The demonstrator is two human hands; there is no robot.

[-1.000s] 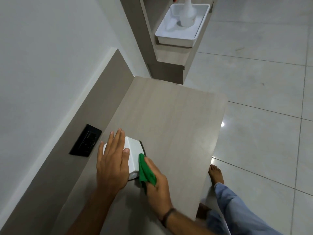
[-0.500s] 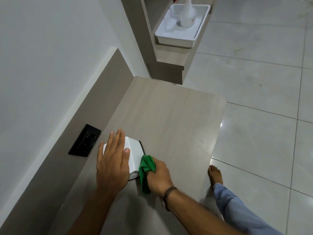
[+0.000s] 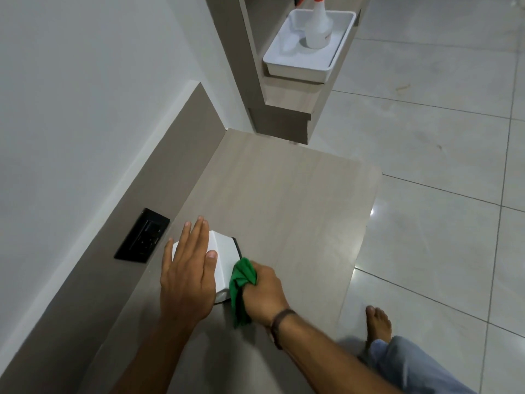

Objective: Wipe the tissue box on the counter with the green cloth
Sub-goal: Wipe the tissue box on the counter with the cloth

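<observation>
A small white tissue box (image 3: 223, 260) with a dark base edge stands on the wooden counter (image 3: 284, 200), close to the back panel. My left hand (image 3: 186, 277) lies flat on its top with the fingers spread, covering most of it. My right hand (image 3: 265, 294) is closed around a bunched green cloth (image 3: 241, 282) and presses it against the box's right side. A tail of the cloth hangs down to the counter.
A black wall socket (image 3: 142, 236) sits in the back panel left of the box. On a shelf further back stands a white tray (image 3: 306, 64) with a spray bottle (image 3: 318, 27) in it. The counter's right edge drops to a tiled floor, where my bare foot (image 3: 377, 325) stands.
My right hand has turned and slid the green cloth along the box's right side, and my forearm has swung out to the right. The left hand has stayed on the box's top.
</observation>
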